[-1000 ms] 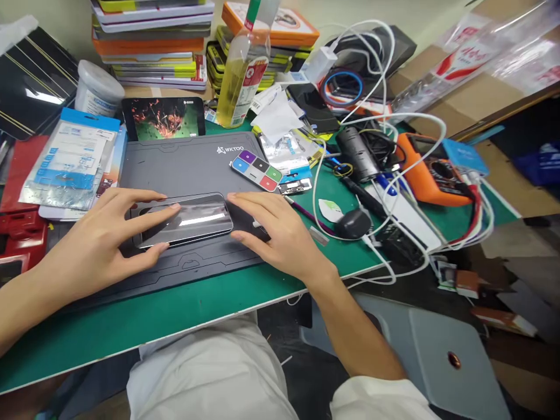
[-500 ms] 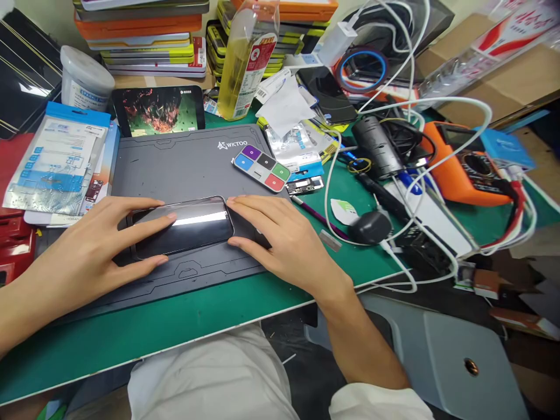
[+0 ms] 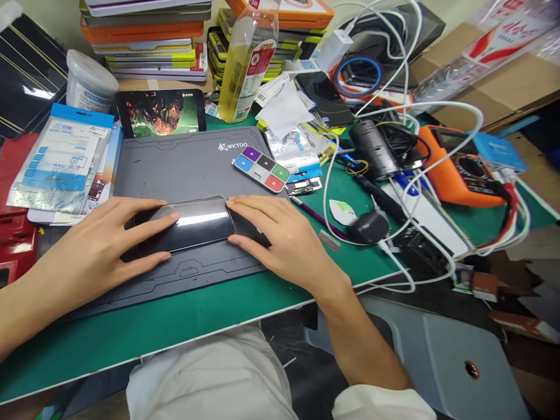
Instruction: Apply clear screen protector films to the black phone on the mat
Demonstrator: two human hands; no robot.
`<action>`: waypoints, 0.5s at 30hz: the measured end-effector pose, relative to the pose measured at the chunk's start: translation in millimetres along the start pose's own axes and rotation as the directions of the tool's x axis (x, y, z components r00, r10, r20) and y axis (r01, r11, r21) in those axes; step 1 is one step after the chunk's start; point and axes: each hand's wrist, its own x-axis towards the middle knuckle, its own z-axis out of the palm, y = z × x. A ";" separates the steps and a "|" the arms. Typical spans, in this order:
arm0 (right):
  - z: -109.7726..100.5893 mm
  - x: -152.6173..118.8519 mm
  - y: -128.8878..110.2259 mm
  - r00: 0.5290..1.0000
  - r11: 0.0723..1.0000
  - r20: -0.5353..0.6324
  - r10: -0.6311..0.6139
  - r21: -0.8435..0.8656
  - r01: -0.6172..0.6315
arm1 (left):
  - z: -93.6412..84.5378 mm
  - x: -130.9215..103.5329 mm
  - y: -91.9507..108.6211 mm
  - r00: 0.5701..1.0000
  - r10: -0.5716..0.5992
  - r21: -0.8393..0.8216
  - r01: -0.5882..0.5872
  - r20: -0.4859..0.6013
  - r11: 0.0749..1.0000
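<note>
A dark phone (image 3: 196, 224) with a glossy screen lies flat on the grey mat (image 3: 175, 169), a bright reflection across its glass. My left hand (image 3: 109, 242) holds its left part, with one finger on the screen and the others along the long edges. At the phone's right end, my right hand (image 3: 280, 242) grips the corners with fingertips and thumb. Its palm hides part of the mat. Beyond the right hand lies a small holder (image 3: 261, 168) with coloured squares. A second phone (image 3: 161, 112) showing a video leans at the mat's back edge.
Packets (image 3: 61, 157) and a white tub (image 3: 90, 81) are at the left. Behind stand stacked boxes (image 3: 149, 35) and a bottle (image 3: 247, 64) of yellow liquid. White cables, a black charger (image 3: 368, 227) and an orange multimeter (image 3: 459, 166) crowd the right. The green table's front edge is near me.
The view has shifted slightly, and the picture on the propped phone has changed. Both hands keep nearly the same hold on the dark phone.
</note>
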 end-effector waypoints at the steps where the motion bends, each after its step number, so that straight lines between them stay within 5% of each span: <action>1: 0.0 0.1 0.0 1.000 1.000 0.000 0.000 0.003 0.000 | 0.2 0.1 -0.3 1.000 -0.004 -0.002 0.004 0.003 1.000; 15: -1.9 0.6 -0.2 1.000 1.000 0.019 0.015 0.022 -0.015 | 4.8 -2.2 -6.0 1.000 -0.016 -0.034 0.016 -0.005 0.999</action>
